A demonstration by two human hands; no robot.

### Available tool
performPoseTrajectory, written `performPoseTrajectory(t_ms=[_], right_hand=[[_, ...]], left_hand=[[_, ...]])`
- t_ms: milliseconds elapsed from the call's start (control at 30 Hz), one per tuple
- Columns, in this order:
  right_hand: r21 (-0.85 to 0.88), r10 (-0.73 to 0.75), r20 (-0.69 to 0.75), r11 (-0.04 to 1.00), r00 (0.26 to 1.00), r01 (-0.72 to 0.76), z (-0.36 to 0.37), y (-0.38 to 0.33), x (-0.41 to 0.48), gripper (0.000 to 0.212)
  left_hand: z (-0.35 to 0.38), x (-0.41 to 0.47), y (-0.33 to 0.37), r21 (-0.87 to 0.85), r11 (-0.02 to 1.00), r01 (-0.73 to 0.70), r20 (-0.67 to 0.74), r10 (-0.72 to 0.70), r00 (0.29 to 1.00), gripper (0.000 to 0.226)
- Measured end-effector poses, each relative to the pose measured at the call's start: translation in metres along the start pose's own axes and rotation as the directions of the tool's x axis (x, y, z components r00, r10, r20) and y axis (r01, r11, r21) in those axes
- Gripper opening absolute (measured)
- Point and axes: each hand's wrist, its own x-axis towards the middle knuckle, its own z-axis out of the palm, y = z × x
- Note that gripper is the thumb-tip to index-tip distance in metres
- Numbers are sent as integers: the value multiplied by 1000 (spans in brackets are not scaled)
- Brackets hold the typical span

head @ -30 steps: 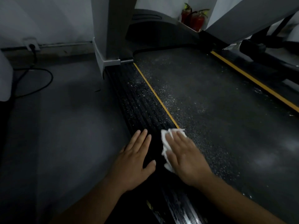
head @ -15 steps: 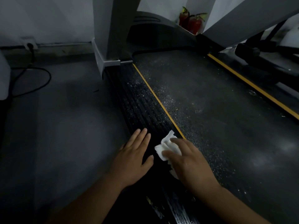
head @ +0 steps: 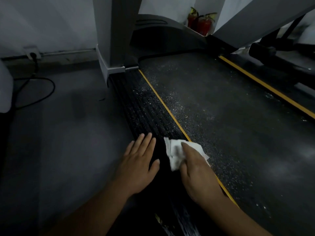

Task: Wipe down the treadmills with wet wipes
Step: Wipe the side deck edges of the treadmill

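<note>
I was wiping the rail (head: 141, 106). My right hand (head: 199, 172) gripped the wipe (head: 175, 150) on it, while my left hand (head: 138, 164) lay flat there, fingers straight and holding nothing. Next, I judged, came strokes up the rail.

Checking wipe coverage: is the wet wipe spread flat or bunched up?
Bunched up. The wet wipe shows crumpled folds and uneven edges sticking out around the right hand gripping it on the treadmill's side rail.

Dim room, grey floor (head: 59, 142), pale wall (head: 51, 23). Wall socket (head: 32, 52) sat low on the wall; black cable (head: 54, 88) dropped from the socket, looped on floor below it. Two red fire extinguishers (head: 203, 24) stood far right of the socket.
</note>
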Motion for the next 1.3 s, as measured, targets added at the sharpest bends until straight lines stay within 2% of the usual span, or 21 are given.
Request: performPoseTrajectory(t_ms=[100, 233, 400, 500, 567, 633, 733, 800, 867, 900, 967, 1000, 1067, 1133, 1300], right_hand=[[-91, -53, -65, 995, 996, 47, 19, 7, 27, 46], [-168, -87, -48, 983, 995, 78, 26, 7, 70, 32], [-206, -244, 75, 945, 967, 255, 4, 18, 26, 51], [-221, -257, 92, 937, 962, 271, 2, 24, 20, 51], [-180, -210, 42, 960, 977, 214, 16, 14, 51, 51], [-130, -171, 64, 975, 983, 178, 26, -1, 71, 52], [-136, -331, 108, 929, 937, 344, 20, -2, 44, 53], [-79, -346, 155, 929, 925, 361, 8, 11, 16, 54], [-51, -303, 134, 949, 944, 312, 3, 19, 28, 55], [-51, -252, 90, 965, 964, 257, 8, 19, 44, 53], [-45, -154, 91, 986, 984, 158, 15, 5, 73, 49], [-76, -153, 80, 984, 985, 159, 20, -3, 77, 48], [-83, -238, 53, 967, 970, 242, 21, -7, 60, 48], [-2, -301, 122, 953, 946, 304, 13, 0, 21, 49], [85, -313, 133, 949, 940, 304, -14, 20, -1, 46]], left_hand=[[4, -1, 0, -10, 1000, -1, -16, 1, 1000, 72], [3, -2, 0, -64, 998, 1, -1, -1, 1000, 75], [8, -1, 0, -49, 999, -15, -47, 13, 999, 70], [13, -1, 0, -81, 997, -11, -72, 5, 997, 69], [14, -1, 0, -73, 997, -21, -95, 14, 995, 68], [14, -2, -2, -56, 998, -19, -90, 14, 996, 68], [10, 0, -3, -39, 999, -24, -78, 21, 997, 68], [11, -1, -3, -56, 998, -19, -67, 15, 998, 69], [12, -1, -1, -66, 998, -12, -75, 7, 997, 69], [12, -1, -1, -58, 998, -12, -80, 8, 997, 69], [11, -2, -2, -30, 999, -14, -77, 12, 997, 69], [9, -2, -2, -18, 1000, -13, -70, 12, 997, 69], [5, -1, -3, -17, 1000, -6, -39, 5, 999, 71], [4, -1, -2, -55, 998, -2, -20, 0, 1000, 74], [5, -2, -2, -88, 996, -1, 12, 2, 1000, 75]])
